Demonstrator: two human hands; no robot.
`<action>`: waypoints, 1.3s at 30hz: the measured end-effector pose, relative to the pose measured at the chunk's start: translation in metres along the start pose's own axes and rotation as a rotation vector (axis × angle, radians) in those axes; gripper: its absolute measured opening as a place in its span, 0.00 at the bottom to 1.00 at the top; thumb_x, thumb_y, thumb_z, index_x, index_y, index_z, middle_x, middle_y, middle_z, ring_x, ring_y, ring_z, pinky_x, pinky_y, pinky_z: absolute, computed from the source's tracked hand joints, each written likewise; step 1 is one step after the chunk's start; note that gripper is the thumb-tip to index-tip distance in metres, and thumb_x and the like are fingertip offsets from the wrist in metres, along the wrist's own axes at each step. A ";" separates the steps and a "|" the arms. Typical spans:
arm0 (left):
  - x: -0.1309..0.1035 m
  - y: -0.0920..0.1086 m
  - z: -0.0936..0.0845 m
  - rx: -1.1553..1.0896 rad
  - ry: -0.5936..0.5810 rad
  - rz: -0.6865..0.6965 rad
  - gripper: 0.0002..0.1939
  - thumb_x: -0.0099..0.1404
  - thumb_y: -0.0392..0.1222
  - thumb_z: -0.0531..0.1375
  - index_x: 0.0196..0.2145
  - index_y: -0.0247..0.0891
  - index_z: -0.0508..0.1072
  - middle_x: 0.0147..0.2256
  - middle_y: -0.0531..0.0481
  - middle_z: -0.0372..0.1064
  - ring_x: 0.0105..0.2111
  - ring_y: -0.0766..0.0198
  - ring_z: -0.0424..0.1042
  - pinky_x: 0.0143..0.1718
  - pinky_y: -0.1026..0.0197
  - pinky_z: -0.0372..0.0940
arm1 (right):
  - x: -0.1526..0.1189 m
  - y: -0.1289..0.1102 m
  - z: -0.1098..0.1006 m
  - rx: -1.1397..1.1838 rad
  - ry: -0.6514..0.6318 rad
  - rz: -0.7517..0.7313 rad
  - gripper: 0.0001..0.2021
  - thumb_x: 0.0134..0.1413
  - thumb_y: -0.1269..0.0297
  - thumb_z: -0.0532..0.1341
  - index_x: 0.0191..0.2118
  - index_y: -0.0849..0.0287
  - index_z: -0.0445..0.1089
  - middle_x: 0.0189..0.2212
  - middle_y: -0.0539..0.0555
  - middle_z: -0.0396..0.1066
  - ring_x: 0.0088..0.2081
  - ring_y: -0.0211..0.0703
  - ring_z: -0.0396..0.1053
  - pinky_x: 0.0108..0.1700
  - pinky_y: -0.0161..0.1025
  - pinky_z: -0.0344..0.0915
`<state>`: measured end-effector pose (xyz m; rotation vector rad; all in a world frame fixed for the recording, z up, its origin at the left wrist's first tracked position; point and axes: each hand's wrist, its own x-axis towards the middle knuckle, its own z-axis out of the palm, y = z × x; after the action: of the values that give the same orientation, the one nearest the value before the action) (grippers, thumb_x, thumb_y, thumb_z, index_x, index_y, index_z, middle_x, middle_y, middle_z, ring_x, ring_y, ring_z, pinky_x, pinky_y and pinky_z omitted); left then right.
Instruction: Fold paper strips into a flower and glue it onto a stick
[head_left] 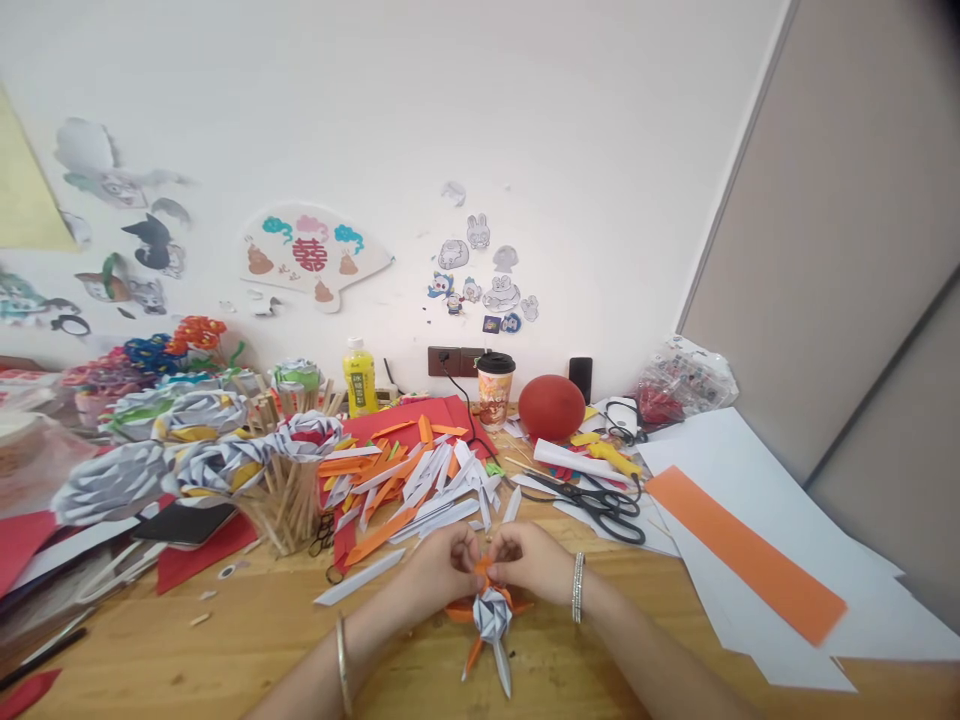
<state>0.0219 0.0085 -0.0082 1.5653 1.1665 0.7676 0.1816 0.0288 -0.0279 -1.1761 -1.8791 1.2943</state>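
Observation:
A folded paper flower [492, 614] with a white centre and orange and white pointed strips lies low in the middle of the wooden table. My left hand [448, 565] and my right hand [529, 560] meet at its far side. Both have their fingers pinched together on an orange paper strip [484, 568] of the flower. The fingertips hide part of that strip. Just beyond the hands spreads a heap of folded white and orange paper strips [420, 480].
Black scissors [600, 505] and a yellow glue gun [611, 455] lie to the right, near a red balloon [551, 407]. White sheets [720, 580] carry an orange strip [746, 550]. Finished paper flowers [217, 465], a drink bottle [361, 380] and a lidded cup [495, 390] stand behind.

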 end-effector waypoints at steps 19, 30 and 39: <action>-0.001 0.000 -0.003 0.013 -0.048 -0.022 0.14 0.42 0.36 0.62 0.25 0.37 0.60 0.16 0.60 0.61 0.18 0.70 0.60 0.19 0.68 0.52 | -0.007 -0.013 -0.004 0.063 -0.059 -0.001 0.06 0.34 0.74 0.63 0.25 0.63 0.67 0.20 0.46 0.66 0.23 0.33 0.62 0.27 0.31 0.58; -0.008 0.008 0.004 0.308 0.064 0.117 0.06 0.46 0.32 0.57 0.25 0.36 0.64 0.19 0.58 0.61 0.20 0.69 0.61 0.20 0.68 0.51 | -0.006 -0.012 -0.003 -0.013 0.002 -0.006 0.04 0.34 0.74 0.63 0.23 0.63 0.69 0.20 0.47 0.66 0.24 0.33 0.62 0.26 0.30 0.58; -0.006 0.014 -0.017 -0.140 -0.203 0.005 0.17 0.54 0.54 0.56 0.30 0.35 0.66 0.27 0.51 0.70 0.28 0.63 0.70 0.28 0.64 0.62 | -0.010 -0.019 -0.009 0.105 0.055 -0.087 0.07 0.37 0.65 0.64 0.26 0.62 0.67 0.26 0.50 0.70 0.29 0.38 0.67 0.33 0.35 0.63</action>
<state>0.0093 0.0083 0.0110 1.4914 0.9417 0.6623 0.1874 0.0216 -0.0070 -1.0542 -1.7800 1.2842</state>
